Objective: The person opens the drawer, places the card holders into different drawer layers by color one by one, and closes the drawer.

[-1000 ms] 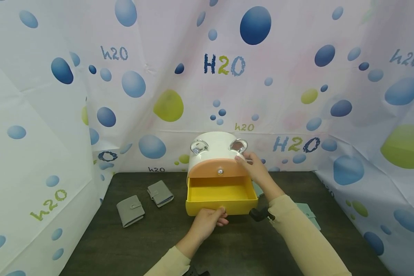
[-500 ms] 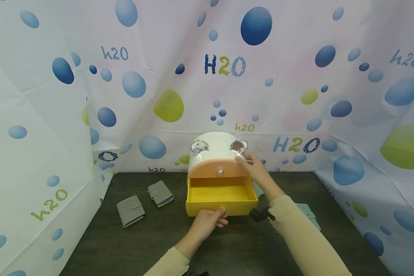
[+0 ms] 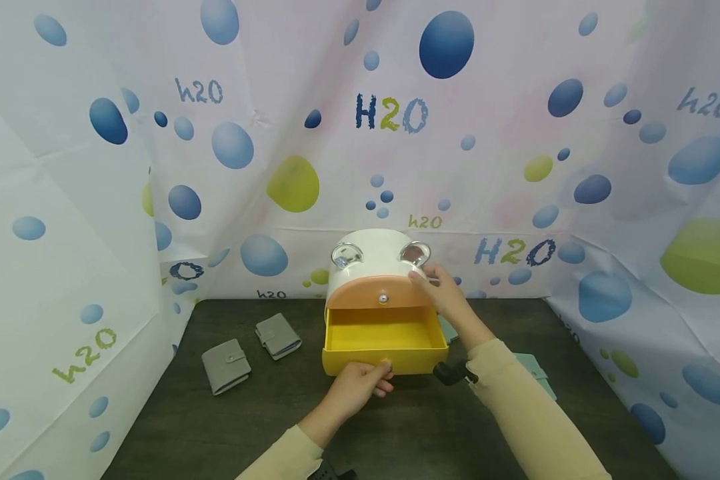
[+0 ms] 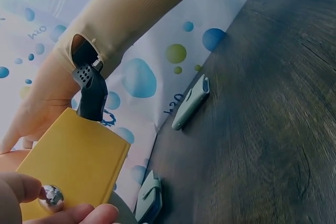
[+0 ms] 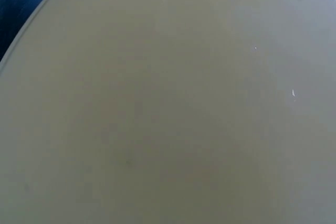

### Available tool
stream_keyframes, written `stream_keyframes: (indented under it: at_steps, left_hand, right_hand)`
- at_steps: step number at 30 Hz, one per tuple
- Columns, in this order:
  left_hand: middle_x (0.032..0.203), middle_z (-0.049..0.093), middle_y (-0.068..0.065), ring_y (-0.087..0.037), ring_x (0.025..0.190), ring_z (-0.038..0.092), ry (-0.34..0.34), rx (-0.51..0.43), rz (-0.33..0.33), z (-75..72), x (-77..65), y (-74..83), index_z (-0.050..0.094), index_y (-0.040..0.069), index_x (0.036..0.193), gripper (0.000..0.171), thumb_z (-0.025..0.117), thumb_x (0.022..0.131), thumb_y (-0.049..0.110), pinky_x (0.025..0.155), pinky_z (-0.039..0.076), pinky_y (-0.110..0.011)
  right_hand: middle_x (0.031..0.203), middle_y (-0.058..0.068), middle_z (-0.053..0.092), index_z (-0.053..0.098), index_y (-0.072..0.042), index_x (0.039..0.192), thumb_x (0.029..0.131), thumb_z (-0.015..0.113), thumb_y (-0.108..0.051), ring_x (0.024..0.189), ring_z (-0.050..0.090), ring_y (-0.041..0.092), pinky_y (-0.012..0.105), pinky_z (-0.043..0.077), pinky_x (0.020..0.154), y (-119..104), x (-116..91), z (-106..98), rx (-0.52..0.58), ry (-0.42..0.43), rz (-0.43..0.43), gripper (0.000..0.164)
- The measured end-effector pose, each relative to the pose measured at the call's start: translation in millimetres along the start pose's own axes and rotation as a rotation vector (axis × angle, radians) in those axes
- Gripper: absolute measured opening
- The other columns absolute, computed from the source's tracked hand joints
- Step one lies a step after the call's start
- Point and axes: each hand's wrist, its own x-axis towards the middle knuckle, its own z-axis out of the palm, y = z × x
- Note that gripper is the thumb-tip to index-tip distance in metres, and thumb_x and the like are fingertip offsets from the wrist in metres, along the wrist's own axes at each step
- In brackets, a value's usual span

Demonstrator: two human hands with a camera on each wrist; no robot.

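A small white cabinet [image 3: 378,250] with a rounded top and two silver ear-like rings stands at the back middle of the table. Its yellow lower drawer [image 3: 348,361] is pulled out, and nothing shows inside. My left hand [image 3: 354,389] pinches the drawer's shiny round knob [image 4: 54,198], with the thumb on it in the left wrist view. My right hand [image 3: 447,293] rests against the cabinet's upper right edge, beside the orange upper drawer [image 3: 357,293]. The cabinet's pale side [image 5: 168,98] fills the right wrist view, which hides that hand's fingers.
Two grey wallets [image 3: 227,367] lie on the dark table [image 3: 264,413] to the left. On the right, a mint-green wallet [image 3: 534,370] is partly behind my sleeve, and another mint-green thing [image 3: 448,329] peeks out beside the drawer. A patterned curtain [image 3: 360,167] surrounds the table.
Both hands keep their places, and the yellow drawer stays equally far out. My left forearm has shifted very slightly to the left.
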Motion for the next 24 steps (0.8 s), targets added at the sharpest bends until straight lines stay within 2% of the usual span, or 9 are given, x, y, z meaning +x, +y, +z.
stream_keyframes:
  at_steps: [3, 8, 18, 24]
  left_hand:
    - [0.083, 0.076, -0.009, -0.022, 0.072, 0.072, -0.012, 0.032, 0.017, -3.7, -0.6, -0.2, 0.079, 0.0, 0.096, 0.045, 0.056, 0.102, 0.038, 0.071, 0.06, -0.04]
    - [0.083, 0.076, -0.009, -0.032, 0.075, 0.072, -0.032, 0.069, 0.033, -12.4, -4.0, -3.9, 0.078, -0.001, 0.096, 0.041, 0.056, 0.103, 0.033, 0.073, 0.059, -0.045]
    - [0.087, 0.076, -0.01, -0.04, 0.085, 0.071, -0.142, 0.062, 0.025, -31.7, -9.0, -21.6, 0.076, -0.007, 0.099, 0.041, 0.052, 0.105, 0.026, 0.079, 0.058, -0.052]
    - [0.088, 0.076, -0.013, -0.041, 0.087, 0.071, -0.185, 0.052, 0.043, -40.3, -11.7, -28.4, 0.075, -0.008, 0.101, 0.038, 0.053, 0.105, 0.023, 0.079, 0.058, -0.049]
  right_hand:
    - [0.156, 0.016, 0.036, 0.038, -0.011, 0.147, 0.088, 0.056, -0.074, 0.138, 0.041, 0.038, 0.058, 0.045, 0.102, 0.2, 0.3, -0.7, 0.0, 0.001, 0.004, 0.088]
    - [0.157, 0.016, 0.035, 0.038, -0.01, 0.147, 0.088, 0.056, -0.073, 0.139, 0.039, 0.038, 0.057, 0.045, 0.102, -0.5, 0.1, -1.3, -0.005, 0.006, 0.003, 0.088]
    - [0.158, 0.015, 0.033, 0.037, -0.012, 0.148, 0.086, 0.056, -0.076, 0.142, 0.036, 0.037, 0.059, 0.044, 0.103, 2.4, 2.4, -0.8, -0.005, -0.002, 0.021, 0.092]
    - [0.158, 0.016, 0.033, 0.037, -0.01, 0.149, 0.087, 0.056, -0.074, 0.142, 0.036, 0.038, 0.058, 0.043, 0.104, 2.2, 2.2, 0.2, -0.018, 0.004, 0.017, 0.09]
